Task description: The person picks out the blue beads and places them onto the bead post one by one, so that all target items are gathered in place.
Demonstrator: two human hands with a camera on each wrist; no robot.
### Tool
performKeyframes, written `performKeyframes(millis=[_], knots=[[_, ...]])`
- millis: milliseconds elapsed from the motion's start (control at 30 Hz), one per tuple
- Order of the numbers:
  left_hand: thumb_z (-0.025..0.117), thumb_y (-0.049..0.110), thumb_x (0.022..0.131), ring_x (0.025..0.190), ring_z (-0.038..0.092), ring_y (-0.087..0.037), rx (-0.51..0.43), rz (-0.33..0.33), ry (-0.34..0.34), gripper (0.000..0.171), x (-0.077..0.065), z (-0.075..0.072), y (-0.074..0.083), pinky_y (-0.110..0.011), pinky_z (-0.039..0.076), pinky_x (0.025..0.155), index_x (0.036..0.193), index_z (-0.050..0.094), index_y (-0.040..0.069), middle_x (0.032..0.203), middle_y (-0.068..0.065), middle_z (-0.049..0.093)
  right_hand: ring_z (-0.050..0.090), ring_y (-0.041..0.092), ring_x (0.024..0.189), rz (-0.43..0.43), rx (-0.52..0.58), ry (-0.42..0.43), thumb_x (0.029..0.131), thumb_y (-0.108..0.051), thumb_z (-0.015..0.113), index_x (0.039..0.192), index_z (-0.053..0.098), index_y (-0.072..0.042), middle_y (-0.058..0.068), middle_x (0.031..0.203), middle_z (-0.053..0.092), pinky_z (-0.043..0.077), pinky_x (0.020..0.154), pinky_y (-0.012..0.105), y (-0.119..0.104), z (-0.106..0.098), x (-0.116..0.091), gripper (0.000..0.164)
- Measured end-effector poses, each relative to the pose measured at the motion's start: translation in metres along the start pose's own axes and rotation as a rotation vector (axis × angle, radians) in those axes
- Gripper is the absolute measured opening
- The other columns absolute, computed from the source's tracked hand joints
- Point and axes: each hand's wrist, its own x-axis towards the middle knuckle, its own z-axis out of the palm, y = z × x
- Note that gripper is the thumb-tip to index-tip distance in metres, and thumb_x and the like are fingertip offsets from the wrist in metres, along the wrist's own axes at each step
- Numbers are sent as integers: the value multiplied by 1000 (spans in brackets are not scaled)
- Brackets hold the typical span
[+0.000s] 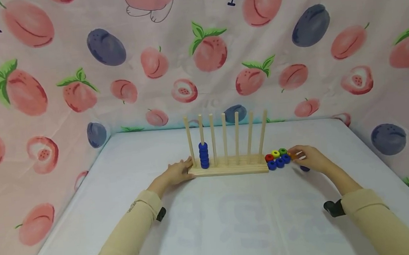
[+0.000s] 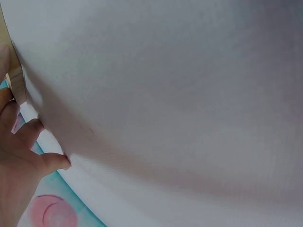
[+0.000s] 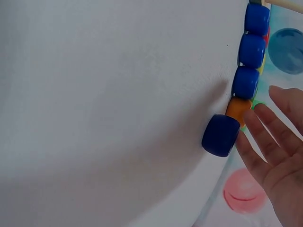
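Observation:
My left hand [image 1: 177, 173] grips the left end of a wooden abacus-like stand [image 1: 229, 169], thumb at its front and fingers behind. Several upright pegs rise from the base. Blue beads [image 1: 204, 155] are stacked on the second peg from the left; the other pegs are bare. My right hand [image 1: 312, 160] is at the right end of a bead cluster, fingers nearly straight, fingertips against an orange bead [image 3: 239, 109] in the right wrist view. A single blue bead [image 3: 221, 135] sits close by its fingers, partly under the hand in the head view.
Beside the stand's right end, blue beads [image 1: 280, 162] form a front row. Behind them lie a red bead [image 1: 269, 157], a yellow bead [image 1: 275, 153] and a green bead [image 1: 283, 151]. The white table [image 1: 233, 221] meets a fruit-patterned cloth [image 1: 183, 45] at the back and sides.

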Motion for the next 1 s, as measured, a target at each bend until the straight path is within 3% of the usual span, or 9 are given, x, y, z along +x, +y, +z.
performKeyframes(millis=[267,567,800,1000], knots=[[61,32,92,139,23,-44,-2,-3,4,64,0,1,1,-75,11,104,145,34,8,155,-10,22,64,38,86,-11,-66,58,83,5,62,106,59,14,28,97,65,54,77,48,4,6,4,25],[60,33,92,140,22,-44,9,-21,-5,66,-3,2,1,-74,12,105,146,32,9,155,-9,20,63,42,93,19,-60,17,85,2,61,108,58,13,30,105,63,54,81,50,-3,10,11,26],[59,32,92,140,21,-44,-1,-12,6,65,-2,1,0,-74,10,105,146,32,8,155,-10,20,61,40,93,28,-121,-12,83,2,63,108,59,13,31,106,63,51,83,53,-1,13,18,28],[59,32,92,140,22,-44,-6,1,15,64,-1,2,2,-75,9,104,145,32,7,155,-10,20,57,26,79,83,-127,-36,82,0,65,101,58,11,24,94,64,52,72,40,1,11,22,23]])
